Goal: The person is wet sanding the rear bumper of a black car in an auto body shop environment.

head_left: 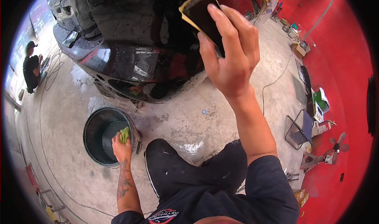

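1. Starting big: the concrete floor (173, 123) sweeps across the whole middle of the frame, scuffed and stained.
2. Up the right side curves the red wall (341, 82), with a clutter of gear along its foot.
3. Top of the frame, from upper left to centre, here's the car (130, 23): black, glossy, wet, beaded with drops, its lower edge mirroring a patch of green.
4. Far left, a co-worker (30, 69) in dark clothes and a cap, low near the floor, well apart from the action.
5. Lower left of centre, the dark bucket (90, 131) stands upright on the floor, near the car, its mouth facing us.
6. Lower right, a fan (336, 147) shows its blades in front of the wall.
7. And the right hand (239, 46), upper centre, fingers wet, is gripping a block, thumb on one edge and fingers over the other. It lies across the car in our view; whether they touch, I can't tell.
8. The left hand (121, 149), over the bucket's right side, is closed around a green cloth.
9. That dark block (203, 17) sits upper centre, a yellowish sheet (190, 23) showing along its edges.
10. The cloth (124, 135) bunches up above the fist, crumpled, over the bucket's mouth.
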Demonstrator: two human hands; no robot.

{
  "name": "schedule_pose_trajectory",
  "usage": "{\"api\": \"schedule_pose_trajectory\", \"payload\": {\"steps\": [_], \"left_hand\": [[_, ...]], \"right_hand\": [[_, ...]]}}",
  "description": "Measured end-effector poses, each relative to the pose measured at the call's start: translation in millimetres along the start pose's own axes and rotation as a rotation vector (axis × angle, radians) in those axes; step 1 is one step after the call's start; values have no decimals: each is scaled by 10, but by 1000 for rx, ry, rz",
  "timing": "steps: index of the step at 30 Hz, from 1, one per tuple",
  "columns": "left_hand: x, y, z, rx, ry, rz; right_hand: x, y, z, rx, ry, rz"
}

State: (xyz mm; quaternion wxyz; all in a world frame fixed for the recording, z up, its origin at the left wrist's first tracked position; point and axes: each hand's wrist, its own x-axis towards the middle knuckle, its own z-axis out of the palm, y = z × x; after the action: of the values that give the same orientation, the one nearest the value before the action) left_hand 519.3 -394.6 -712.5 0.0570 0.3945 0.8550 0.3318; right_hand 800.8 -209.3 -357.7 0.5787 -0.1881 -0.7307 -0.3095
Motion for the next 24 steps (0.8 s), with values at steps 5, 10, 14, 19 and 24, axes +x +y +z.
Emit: {"api": "schedule_pose_trajectory", "payload": {"steps": [5, 10, 14, 19, 24], "left_hand": [[2, -30, 8, -6, -1, -4], [13, -38, 27, -5, -6, 9], [0, -18, 8, -8, -8, -13], [12, -11, 1, 1, -27, -18], [3, -63, 31, -9, -5, -9]], "right_hand": [[34, -5, 1, 13, 8, 4], [68, 151, 110, -59, 139, -97], [63, 170, 108, -72, 147, -110], [29, 180, 32, -121, 124, -96], [117, 146, -11, -97, 44, -85]]}}
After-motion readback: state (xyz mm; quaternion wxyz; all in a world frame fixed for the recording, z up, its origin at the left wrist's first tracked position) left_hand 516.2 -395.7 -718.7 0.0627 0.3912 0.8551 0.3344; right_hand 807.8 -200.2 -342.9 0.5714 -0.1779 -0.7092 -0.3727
